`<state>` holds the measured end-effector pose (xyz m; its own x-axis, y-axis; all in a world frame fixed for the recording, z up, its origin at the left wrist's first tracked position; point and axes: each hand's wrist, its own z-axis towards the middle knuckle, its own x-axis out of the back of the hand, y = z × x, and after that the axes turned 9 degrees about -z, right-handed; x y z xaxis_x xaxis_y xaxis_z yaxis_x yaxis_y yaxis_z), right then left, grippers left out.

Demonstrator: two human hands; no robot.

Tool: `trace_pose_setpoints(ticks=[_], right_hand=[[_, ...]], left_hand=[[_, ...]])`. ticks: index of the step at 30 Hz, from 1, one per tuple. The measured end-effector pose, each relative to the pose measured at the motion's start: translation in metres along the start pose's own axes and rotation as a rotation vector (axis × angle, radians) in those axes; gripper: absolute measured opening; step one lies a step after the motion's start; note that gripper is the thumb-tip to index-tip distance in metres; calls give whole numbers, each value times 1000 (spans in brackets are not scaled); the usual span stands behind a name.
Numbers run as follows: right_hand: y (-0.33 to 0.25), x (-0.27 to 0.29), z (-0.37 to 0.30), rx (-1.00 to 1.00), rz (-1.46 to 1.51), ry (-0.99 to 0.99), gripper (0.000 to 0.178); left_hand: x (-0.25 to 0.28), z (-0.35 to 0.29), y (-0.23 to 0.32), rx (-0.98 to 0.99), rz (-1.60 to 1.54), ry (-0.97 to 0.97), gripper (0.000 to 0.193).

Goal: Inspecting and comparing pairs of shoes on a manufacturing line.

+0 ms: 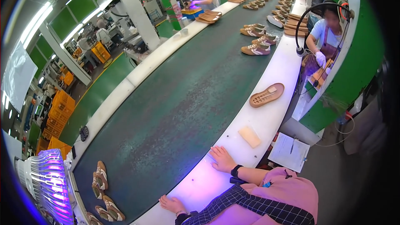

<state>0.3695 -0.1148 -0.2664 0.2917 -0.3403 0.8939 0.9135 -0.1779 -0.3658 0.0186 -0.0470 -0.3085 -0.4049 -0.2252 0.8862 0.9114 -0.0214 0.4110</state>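
My left hand (171, 205) rests on the white ledge (192, 189) beside the green conveyor belt (154, 129), fingers stretched out and holding nothing. Farther along the same ledge lies my right hand (222, 159), its fingers spread near the belt's edge. Just beyond the right hand is a flat pale-yellow rectangular piece (249, 136). Past that, a brown shoe sole (266, 96) lies with its gridded inside facing up and a small pale piece on its heel end. Neither hand touches the pale piece or the sole.
Brown-and-white sneakers (256, 49) stand on the far belt, and more sneakers (99, 179) are at its near left end. A purple-glowing lamp (52, 183) stands lower left. A clipboard with paper (288, 152) hangs right. A co-worker's gloved hand (320, 59) works beside stacked soles (296, 25).
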Motion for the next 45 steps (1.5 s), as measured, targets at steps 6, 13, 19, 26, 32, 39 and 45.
trace_pose_setpoints(ticks=[6,13,19,26,32,39,45], right_hand=[[1,3,0,1,36,-11,55],[1,2,0,0,46,3,55],[0,1,0,-3,45,-12,55],[-1,3,0,-7,35,-26,55],[1,0,0,-5,42,-18,55],[0,1,0,-5,32,-33,56],[1,0,0,-12,31,-40,56]], left_hand=[[2,0,4,-15,-2,11,46],[14,-1,19,15,-1,-12,45],[12,-1,15,11,16,-7,45],[15,-1,19,27,14,-31,45],[12,-1,16,24,27,-24,46],[9,-1,11,21,32,-34,47],[8,-1,13,30,11,-19,46]])
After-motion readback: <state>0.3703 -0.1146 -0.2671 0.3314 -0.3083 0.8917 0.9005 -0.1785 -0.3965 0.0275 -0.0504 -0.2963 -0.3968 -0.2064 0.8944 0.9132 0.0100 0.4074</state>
